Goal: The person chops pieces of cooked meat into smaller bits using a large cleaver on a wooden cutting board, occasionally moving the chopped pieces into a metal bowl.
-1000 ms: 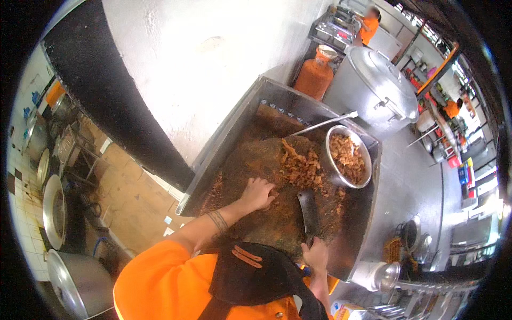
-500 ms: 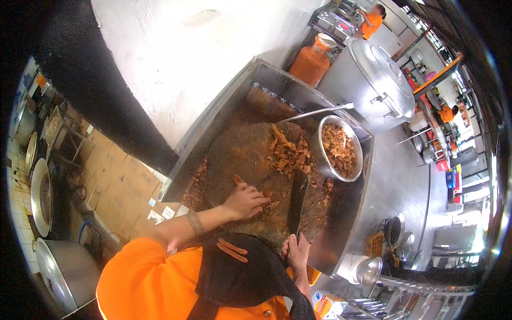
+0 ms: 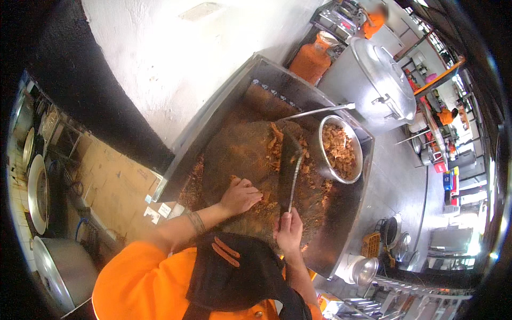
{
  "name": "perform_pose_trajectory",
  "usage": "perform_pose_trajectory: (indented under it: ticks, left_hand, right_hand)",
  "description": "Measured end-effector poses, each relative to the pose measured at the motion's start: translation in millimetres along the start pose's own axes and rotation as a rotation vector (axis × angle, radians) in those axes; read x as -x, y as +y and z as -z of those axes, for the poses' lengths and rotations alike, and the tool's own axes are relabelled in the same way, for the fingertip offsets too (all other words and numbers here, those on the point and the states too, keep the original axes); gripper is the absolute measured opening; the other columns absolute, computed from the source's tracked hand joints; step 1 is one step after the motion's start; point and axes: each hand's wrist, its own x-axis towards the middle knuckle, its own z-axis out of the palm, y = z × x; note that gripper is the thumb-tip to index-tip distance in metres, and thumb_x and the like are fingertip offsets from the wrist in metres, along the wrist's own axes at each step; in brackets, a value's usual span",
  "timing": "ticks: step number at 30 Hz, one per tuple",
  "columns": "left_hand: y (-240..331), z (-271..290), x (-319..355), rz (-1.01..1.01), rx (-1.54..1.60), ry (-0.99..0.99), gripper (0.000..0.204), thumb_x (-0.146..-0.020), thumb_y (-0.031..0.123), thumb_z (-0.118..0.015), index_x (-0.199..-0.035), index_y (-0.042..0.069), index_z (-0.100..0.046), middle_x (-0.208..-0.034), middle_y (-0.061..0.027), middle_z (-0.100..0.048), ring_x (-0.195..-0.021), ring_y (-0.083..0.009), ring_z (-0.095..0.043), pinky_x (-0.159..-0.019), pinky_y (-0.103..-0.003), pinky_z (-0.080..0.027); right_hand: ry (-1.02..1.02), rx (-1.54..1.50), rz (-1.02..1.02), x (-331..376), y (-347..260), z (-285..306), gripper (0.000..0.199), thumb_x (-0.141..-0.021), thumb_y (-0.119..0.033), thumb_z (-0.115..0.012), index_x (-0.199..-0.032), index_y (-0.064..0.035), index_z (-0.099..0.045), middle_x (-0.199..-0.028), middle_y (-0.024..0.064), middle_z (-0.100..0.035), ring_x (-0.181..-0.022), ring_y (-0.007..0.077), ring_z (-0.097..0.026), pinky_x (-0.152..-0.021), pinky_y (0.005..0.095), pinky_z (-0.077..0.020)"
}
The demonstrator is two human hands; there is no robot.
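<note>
Chopped meat [image 3: 274, 146] lies heaped on the round chopping block [image 3: 240, 160] inside one big steel tray [image 3: 213, 120], just ahead of my grips. I'd keep my left hand [image 3: 240, 196], curled on scraps, well beside the blade. My right hand [image 3: 289, 230] clenches one cleaver [image 3: 288, 168]. One steel bowl [image 3: 341, 149] of meat sits beyond it.

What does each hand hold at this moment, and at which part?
The right hand grips the large cleaver by its handle end. The left hand holds nothing clearly; it rests on chopped meat on the round board.
</note>
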Motion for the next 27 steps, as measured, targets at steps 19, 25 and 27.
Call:
perform_pose_trajectory:
  ticks: [19,25,27]
  left_hand:
    - [0,5,2,-0.052,-0.081,-0.065,0.011,-0.086,0.028,-0.072,-0.094,0.022,-0.077,-0.092,0.0091,-0.067,-0.100,-0.0192,-0.055,-0.094,-0.042,-0.037]
    - [-5,-7,7,-0.084,-0.116,-0.077,0.011,-0.086,0.029,-0.073,-0.094,0.023,-0.077,-0.096,0.0097,-0.068,-0.104,-0.0187,-0.056,-0.097,-0.041,-0.035]
    - [-6,-9,7,-0.082,-0.096,-0.048,0.010,-0.085,0.028,-0.072,-0.092,0.023,-0.077,-0.097,0.0090,-0.068,-0.104,-0.0186,-0.057,-0.096,-0.040,-0.036]
  right_hand:
    - [-0.020,0.022,0.122,1,-19,-9,0.045,-0.110,-0.043,-0.043,-0.097,-0.0020,-0.054,-0.059,0.0039,-0.052,-0.040,0.0134,-0.049,-0.038,0.0288,-0.0381]
    - [-0.076,0.140,-0.274,-20,64,-11,0.042,-0.110,-0.041,-0.043,-0.094,-0.0034,-0.052,-0.057,0.0042,-0.049,-0.039,0.0156,-0.048,-0.037,0.0319,-0.0391]
    - [-0.109,0.133,-0.313,-25,62,-8,0.042,-0.110,-0.042,-0.044,-0.094,-0.0039,-0.052,-0.056,0.0044,-0.048,-0.040,0.0155,-0.048,-0.037,0.0321,-0.0393]
